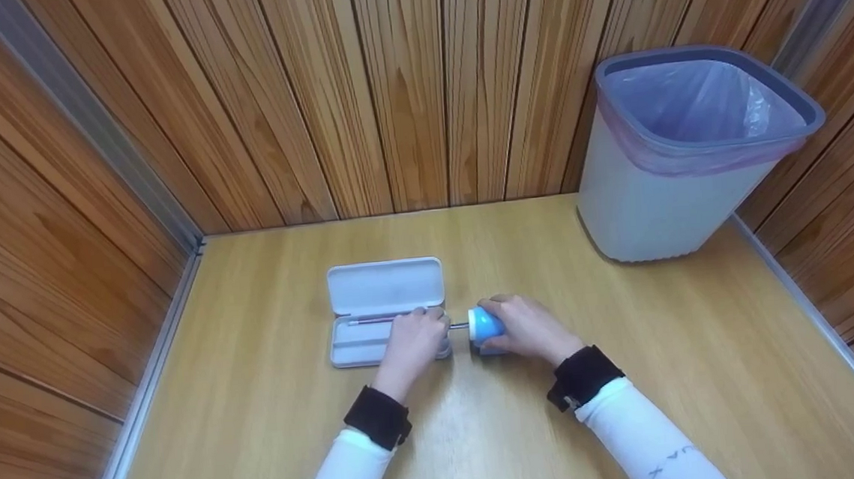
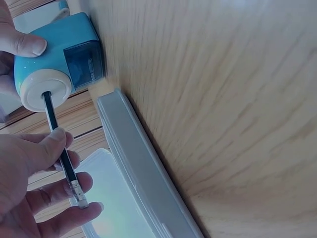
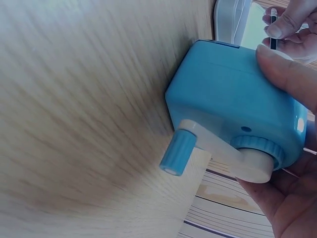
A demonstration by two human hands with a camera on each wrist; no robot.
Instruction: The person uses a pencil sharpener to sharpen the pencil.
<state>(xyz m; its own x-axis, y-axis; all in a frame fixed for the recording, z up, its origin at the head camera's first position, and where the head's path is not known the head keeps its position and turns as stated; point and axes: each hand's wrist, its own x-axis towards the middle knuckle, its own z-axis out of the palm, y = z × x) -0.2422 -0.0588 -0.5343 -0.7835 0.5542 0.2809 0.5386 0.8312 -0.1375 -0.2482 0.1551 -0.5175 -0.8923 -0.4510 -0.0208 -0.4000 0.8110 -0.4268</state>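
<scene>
A blue crank pencil sharpener (image 1: 486, 327) sits on the table, gripped around its body by my right hand (image 1: 529, 327). Its white front ring (image 2: 45, 90) faces left, and the crank handle (image 3: 179, 151) shows on the opposite end in the right wrist view. Between thumb and fingers my left hand (image 1: 417, 339) pinches a dark pencil (image 2: 64, 153), with its far end inside the sharpener's hole and its eraser end pointing away. Behind and under the left hand lies an open pale pencil case (image 1: 385, 286), holding another pencil (image 1: 372, 320) in its upper compartment.
A white trash bin (image 1: 665, 200) with a grey rim and a pinkish liner stands at the back right of the wooden table (image 1: 275, 430). Wood-panelled walls (image 1: 401, 91) enclose the back and both sides.
</scene>
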